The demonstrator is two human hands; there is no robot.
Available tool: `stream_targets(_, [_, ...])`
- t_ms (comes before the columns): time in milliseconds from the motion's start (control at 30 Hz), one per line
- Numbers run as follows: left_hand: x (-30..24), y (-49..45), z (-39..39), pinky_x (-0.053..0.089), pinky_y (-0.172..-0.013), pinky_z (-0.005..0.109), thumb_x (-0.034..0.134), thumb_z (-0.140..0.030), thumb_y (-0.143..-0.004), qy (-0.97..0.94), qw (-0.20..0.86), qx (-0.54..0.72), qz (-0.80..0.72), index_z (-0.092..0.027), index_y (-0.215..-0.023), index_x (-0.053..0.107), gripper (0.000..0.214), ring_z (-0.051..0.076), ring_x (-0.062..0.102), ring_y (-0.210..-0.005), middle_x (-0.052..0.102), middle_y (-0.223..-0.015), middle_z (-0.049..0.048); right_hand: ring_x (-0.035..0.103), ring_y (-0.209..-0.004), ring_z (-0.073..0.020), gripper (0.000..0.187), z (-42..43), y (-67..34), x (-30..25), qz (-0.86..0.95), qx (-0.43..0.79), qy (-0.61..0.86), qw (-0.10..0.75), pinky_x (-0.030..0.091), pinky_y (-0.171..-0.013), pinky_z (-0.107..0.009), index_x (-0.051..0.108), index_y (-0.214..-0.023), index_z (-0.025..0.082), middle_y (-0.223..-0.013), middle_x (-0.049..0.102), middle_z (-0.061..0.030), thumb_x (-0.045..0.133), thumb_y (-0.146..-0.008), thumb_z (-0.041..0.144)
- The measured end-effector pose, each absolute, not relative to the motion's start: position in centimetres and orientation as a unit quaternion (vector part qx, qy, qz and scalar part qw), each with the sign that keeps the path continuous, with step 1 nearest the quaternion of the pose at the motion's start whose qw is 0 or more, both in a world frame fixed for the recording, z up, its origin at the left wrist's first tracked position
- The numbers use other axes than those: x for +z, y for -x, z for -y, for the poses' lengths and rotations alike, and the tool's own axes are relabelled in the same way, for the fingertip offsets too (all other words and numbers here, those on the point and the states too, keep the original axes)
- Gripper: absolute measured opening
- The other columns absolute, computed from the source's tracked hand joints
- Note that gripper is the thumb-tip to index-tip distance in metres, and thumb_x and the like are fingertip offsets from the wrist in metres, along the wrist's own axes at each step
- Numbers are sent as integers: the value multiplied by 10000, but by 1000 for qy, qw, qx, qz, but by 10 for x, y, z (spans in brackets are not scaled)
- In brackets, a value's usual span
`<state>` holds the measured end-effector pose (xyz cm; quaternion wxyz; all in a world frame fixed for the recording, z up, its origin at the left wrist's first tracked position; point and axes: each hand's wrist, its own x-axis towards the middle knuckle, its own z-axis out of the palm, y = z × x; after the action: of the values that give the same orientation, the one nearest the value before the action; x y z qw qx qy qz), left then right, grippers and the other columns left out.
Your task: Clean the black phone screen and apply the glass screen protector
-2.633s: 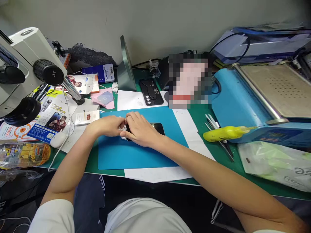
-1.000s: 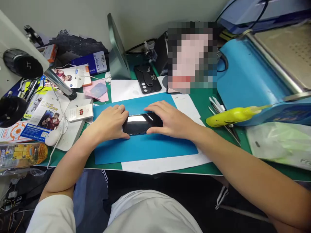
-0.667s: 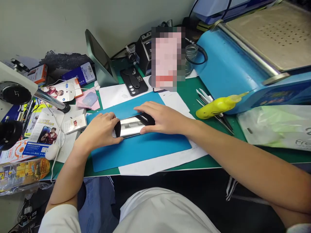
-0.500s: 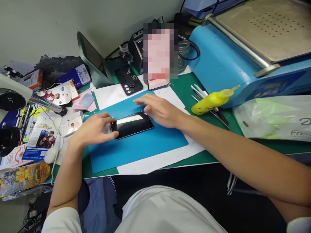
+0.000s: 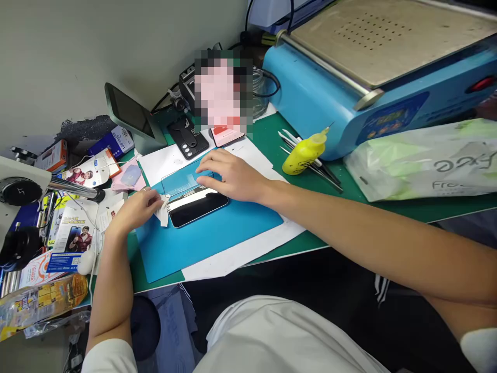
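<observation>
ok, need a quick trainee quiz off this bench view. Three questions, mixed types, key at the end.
1. Multiple choice: what is at the fingers of the left hand?
A) a screwdriver
B) a white slip
C) a roll of tape
2. True or false: the black-screened phone stands upright on its edge.
3. Short answer: which hand is nearer the yellow bottle?

Key
1. B
2. False; the black-screened phone lies flat on the blue mat.
3. The right hand.
</observation>
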<state>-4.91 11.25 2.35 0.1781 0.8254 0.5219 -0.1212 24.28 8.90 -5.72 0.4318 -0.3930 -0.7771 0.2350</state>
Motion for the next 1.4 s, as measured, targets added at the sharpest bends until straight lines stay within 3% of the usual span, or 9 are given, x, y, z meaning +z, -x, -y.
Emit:
stream_targets(133, [37,51,-110,428,-683,334,483,-482,-961,-823,177,-118,-526,-224,-878,647,317,223,606,-786,698,-867,52,604,-1075,-283,358,-89,-243,-57,788,254,370,421,495,-936,-449,744,-1050,189,-1067,700,-117,524,-1003,468])
stream_targets(333, [48,31,-90,459,-719,310,502,-486,-996,-838,284,-77,-459,-227,-891,639,310,187,606,-801,689,-915,32,630,-1049,-287,431,-90,-241,-57,787,247,382,416,426,-949,-463,745,-1050,187,-1056,735,-108,523,-999,553])
stream_targets(467, [30,22,-90,433,-685,325,470,-453,-1008,-860,222,-84,-451,-229,-893,631,299,194,602,-761,684,-909,46,642,-1062,-292,512,-91,-244,-58,794,255,374,406,411,-961,-463,716,-1166,191,-1078,750,-101,534,-977,631])
stream_targets(633, [13,25,-91,375,-639,317,462,-402,-1004,-884,156,-69,-436,-212,-860,608,279,203,602,-741,682,-846,57,657,-1069,-298,495,-77,-239,-57,843,184,357,357,471,-934,-476,721,-1201,177,-1137,746,-143,425,-1050,544])
stream_targets(733, [7,25,-87,368,-652,307,461,-370,-1004,-880,181,-49,-436,-207,-872,623,265,195,619,-760,699,-844,51,622,-1248,-349,639,-57,-221,-60,922,73,239,295,488,-1001,-518,624,-1392,107,-1347,685,-216,467,-1015,599])
stream_targets(833, [0,27,-89,350,-658,305,479,-354,-997,-877,197,-22,-437,-207,-851,636,260,192,627,-760,710,-825,48,471,-1453,-399,872,-35,-206,-66,961,14,156,227,415,-1147,-581,465,-1505,-18,-1545,500,-290,435,-983,680])
stream_targets(1033, [-22,34,-92,317,-656,341,375,-348,-1057,-862,160,58,-478,-179,-894,640,354,256,651,-822,724,-878,116,431,-1487,-419,929,-23,-207,-74,973,12,166,160,404,-1148,-691,35,-1668,54,-1589,449,-260,402,-1020,609])
stream_targets(1167, [-36,27,-88,312,-633,336,369,-385,-1079,-865,167,99,-463,-195,-919,620,353,226,649,-823,733,-940,88,374,-1515,-426,949,-28,-197,-79,973,3,200,112,458,-1128,-655,-44,-1664,54,-1640,338,-289,391,-1022,602])
stream_targets(1400, [-46,27,-87,292,-605,327,325,-377,-1098,-864,154,185,-441,-193,-865,591,399,192,614,-752,694,-854,51,312,-1546,-409,1020,-15,-173,-78,975,4,209,71,409,-1190,-601,-38,-1656,26,-1669,267,-305,394,-998,675])
